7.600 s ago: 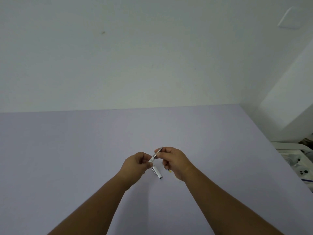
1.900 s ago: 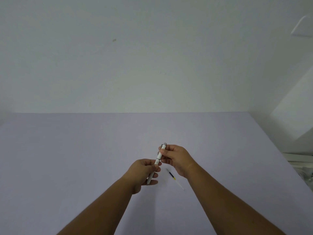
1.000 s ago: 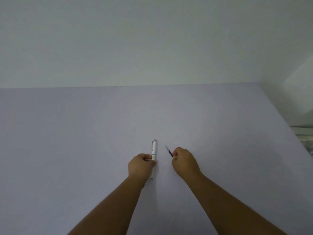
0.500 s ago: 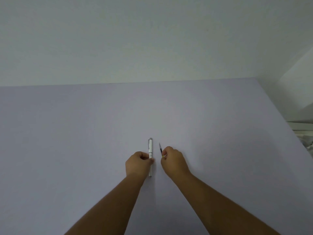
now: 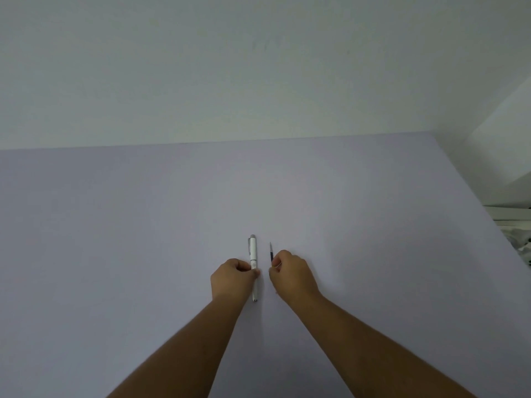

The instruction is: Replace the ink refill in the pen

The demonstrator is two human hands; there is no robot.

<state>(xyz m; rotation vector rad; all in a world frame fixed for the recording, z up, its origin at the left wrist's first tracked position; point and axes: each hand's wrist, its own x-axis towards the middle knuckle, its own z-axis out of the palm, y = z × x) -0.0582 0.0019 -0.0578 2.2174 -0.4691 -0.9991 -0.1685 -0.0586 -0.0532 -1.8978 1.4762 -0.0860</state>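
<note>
The left hand [image 5: 233, 278] pinches the white pen [image 5: 253, 255], whole and lying flat, while the right hand [image 5: 291, 272] pinches a loose refill [image 5: 271, 251] just beside it — the swap looks done, only letting go left — on a bare table [image 5: 115, 239], edges well off.

The middle of the pen [image 5: 253, 255] is covered by the left hand [image 5: 232, 278]. Most of the ink refill [image 5: 271, 252] is hidden inside the right hand [image 5: 293, 275]; only its dark far end is seen. Both forearms are cut off by the bottom edge. The clutter [image 5: 520, 239] past the table's [image 5: 115, 225] right edge is cropped and cannot be identified.
</note>
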